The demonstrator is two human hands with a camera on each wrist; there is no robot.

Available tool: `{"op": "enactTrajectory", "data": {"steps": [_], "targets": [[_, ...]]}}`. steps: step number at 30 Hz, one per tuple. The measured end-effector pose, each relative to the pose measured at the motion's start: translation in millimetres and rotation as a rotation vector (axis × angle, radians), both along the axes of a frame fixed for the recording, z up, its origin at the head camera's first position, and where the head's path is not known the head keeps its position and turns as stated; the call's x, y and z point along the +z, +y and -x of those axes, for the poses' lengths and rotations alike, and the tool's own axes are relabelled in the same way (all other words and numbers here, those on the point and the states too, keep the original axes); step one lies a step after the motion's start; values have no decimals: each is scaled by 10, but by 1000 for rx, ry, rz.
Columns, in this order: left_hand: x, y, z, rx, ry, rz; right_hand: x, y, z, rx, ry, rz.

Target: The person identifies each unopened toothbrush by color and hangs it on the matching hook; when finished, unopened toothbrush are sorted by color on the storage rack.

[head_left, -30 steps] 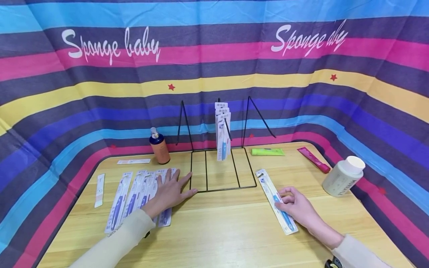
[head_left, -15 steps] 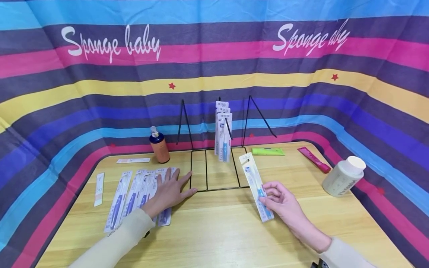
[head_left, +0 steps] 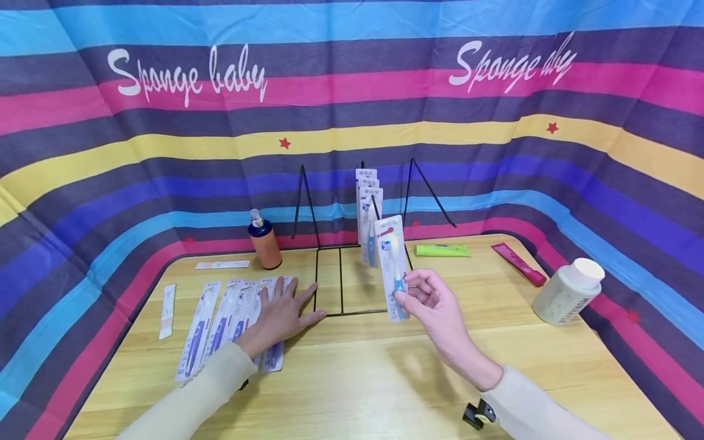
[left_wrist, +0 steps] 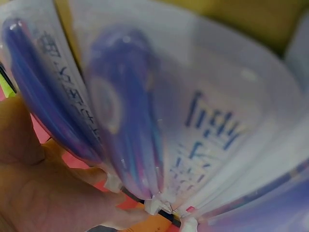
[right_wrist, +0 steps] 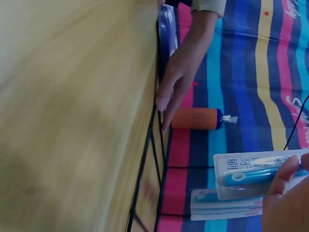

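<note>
My right hand [head_left: 434,308] pinches a blue toothbrush in its blister pack [head_left: 388,263] by the lower part, thumb in front. The pack is upright in the air before the black wire rack [head_left: 341,284]. Its top overlaps the rack's hook and several hanging toothbrush packs [head_left: 367,183] in the head view. My left hand [head_left: 277,321] rests with spread fingers on a row of purple toothbrush packs [head_left: 192,342], partly hiding them. Its thumb and forefinger reach the rack's left side. The left wrist view shows purple handles [left_wrist: 125,96] close up beside the hand.
An orange bottle with a dark blue neck [head_left: 266,244] stands behind the left hand. Two slim sachets [head_left: 167,311] lie at the left. Toward the right are a green tube [head_left: 442,250], a magenta tube [head_left: 517,264] and a whitish bottle [head_left: 566,293]. A striped cloth [head_left: 165,146] hangs behind the table.
My right hand has lifted the blue toothbrush pack off the table and brought it left and up to the rack, turning it upright. The left hand has stayed in place.
</note>
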State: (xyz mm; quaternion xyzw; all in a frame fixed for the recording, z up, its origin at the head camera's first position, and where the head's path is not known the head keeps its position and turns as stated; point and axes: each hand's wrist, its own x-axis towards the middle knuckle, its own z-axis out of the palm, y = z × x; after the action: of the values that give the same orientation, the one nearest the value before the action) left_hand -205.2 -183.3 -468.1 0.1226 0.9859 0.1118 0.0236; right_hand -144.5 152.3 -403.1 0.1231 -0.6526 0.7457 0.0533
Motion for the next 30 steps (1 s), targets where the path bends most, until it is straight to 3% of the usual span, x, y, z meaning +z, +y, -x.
{"op": "enactTrajectory", "data": {"steps": [11, 30], "targets": [[-14, -2, -13, 6, -12, -4, -46, -225, 113, -41, -43, 1], [-17, 5, 11, -2, -7, 0, -83, -576, 850, -152, -8, 97]]}}
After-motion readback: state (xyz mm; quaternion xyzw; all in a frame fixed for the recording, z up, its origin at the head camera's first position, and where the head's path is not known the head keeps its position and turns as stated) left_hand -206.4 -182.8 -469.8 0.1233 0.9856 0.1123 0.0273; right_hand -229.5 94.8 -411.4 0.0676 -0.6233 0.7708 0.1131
